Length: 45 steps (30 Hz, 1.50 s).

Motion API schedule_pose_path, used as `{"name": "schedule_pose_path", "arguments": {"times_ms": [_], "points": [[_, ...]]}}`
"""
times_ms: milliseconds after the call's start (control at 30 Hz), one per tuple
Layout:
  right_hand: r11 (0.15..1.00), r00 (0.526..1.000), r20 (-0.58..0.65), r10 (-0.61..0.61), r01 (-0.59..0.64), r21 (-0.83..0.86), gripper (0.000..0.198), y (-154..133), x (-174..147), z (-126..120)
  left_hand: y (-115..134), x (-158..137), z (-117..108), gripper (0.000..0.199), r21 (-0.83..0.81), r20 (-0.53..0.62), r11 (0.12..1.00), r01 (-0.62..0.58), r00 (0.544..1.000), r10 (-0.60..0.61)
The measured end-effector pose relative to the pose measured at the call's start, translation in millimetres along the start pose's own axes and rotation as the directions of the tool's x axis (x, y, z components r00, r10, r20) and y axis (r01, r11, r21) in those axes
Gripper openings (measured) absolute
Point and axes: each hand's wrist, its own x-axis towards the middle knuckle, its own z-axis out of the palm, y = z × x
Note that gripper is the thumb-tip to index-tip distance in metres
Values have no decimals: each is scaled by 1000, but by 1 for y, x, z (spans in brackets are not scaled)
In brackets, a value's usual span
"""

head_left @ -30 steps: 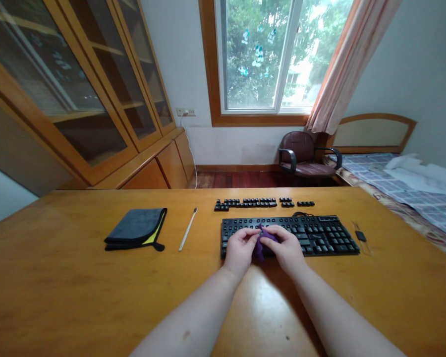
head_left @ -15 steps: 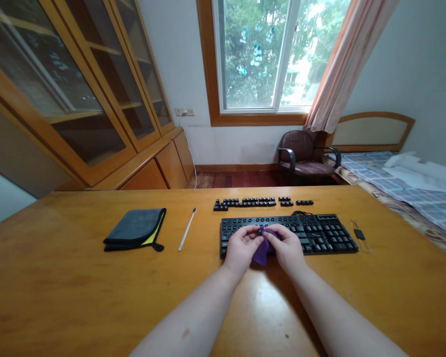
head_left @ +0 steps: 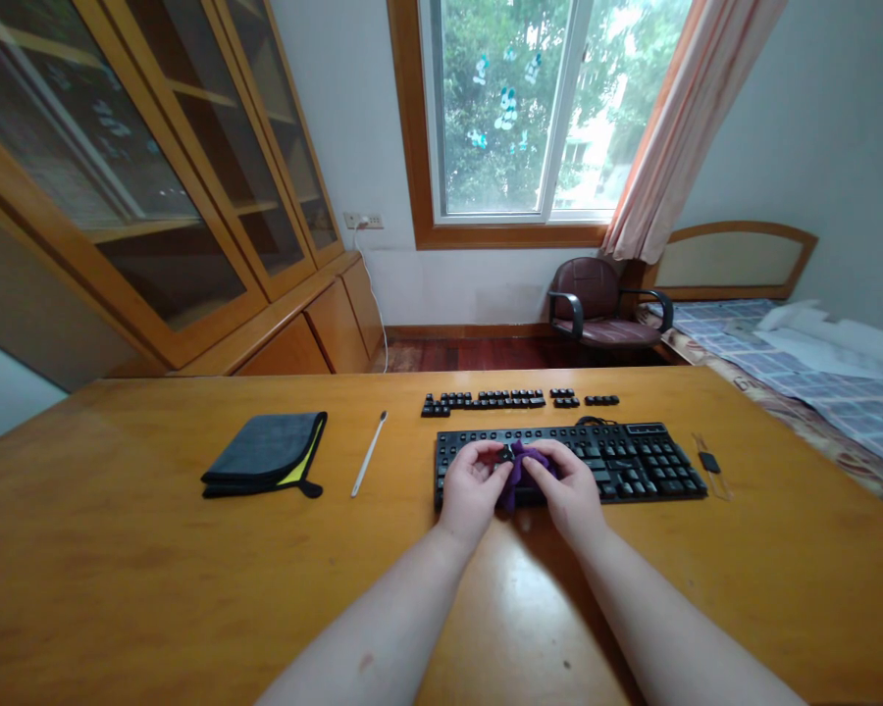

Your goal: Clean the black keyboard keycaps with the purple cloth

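Observation:
A black keyboard (head_left: 633, 476) lies on the wooden desk, with some keycaps off its left part. Above it, my left hand (head_left: 474, 490) pinches a small black keycap (head_left: 505, 454) between thumb and fingers. My right hand (head_left: 570, 487) grips a bunched purple cloth (head_left: 519, 476) and holds it against the keycap. The fingertips of both hands nearly meet, and the cloth hangs down between them. Loose keycaps (head_left: 493, 400) stand in rows on the desk behind the keyboard.
Left of the keyboard lie a white toothbrush (head_left: 368, 456) and a folded grey towel (head_left: 265, 451) with yellow lining. A wire keycap puller (head_left: 709, 463) rests to the right. Beyond the desk (head_left: 154, 579) are a chair (head_left: 596, 304) and a bed (head_left: 802, 338).
The purple cloth has bunched up and hangs less far down between my hands. More of the black keycap shows at my left fingertips. Both arms stay nearly in place.

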Motion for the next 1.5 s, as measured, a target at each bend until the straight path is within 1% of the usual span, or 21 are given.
{"name": "schedule_pose_path", "arguments": {"times_ms": [100,233,300,400,467,533,600,667,833,933,1033,1133,1233,1400,1500], "points": [[998,998,22,-66,66,-19,13,0,-1,2,-1,-1,-1,22,82,34,993,-89,996,87],[987,989,53,-140,144,-73,15,-2,-3,2,1,-3,-3,19,215,64,953,-213,977,204],[982,986,51,-159,164,-96,17,-3,-4,2,2,-3,-3,19,243,69,943,-226,974,216],[978,982,20,-190,191,-89,19,-4,-6,0,2,-3,-2,20,235,25,951,-200,979,200],[975,979,14,-204,204,-93,16,-3,-6,0,1,-3,-3,21,239,14,953,-185,982,187],[973,979,39,-198,202,-113,10,-1,-5,1,0,-2,-3,21,261,44,946,-191,982,186],[977,983,69,-170,177,-116,8,0,-4,3,-1,-3,-4,22,278,83,939,-203,979,187],[988,989,72,-127,133,-80,7,1,-3,5,0,-4,-4,27,281,97,937,-205,978,185],[999,998,46,33,-34,25,10,4,-2,7,3,-7,-4,40,353,128,909,-220,974,186],[994,994,37,99,-100,37,12,3,-2,7,5,-8,-5,40,403,140,885,-234,971,193],[986,989,30,144,-146,77,14,2,-2,7,5,-9,-5,39,414,154,879,-238,970,190],[970,980,5,197,-196,142,17,2,-1,6,2,-9,-5,36,398,167,888,-232,970,178],[955,970,-10,242,-237,181,22,4,0,6,-2,-8,-4,32,360,143,911,-203,977,161],[938,966,-41,256,-238,251,27,7,1,6,-2,-7,-2,22,303,118,941,-151,986,120],[933,963,-58,263,-238,269,28,8,2,7,1,-4,-1,20,219,96,970,-104,992,85]]}}
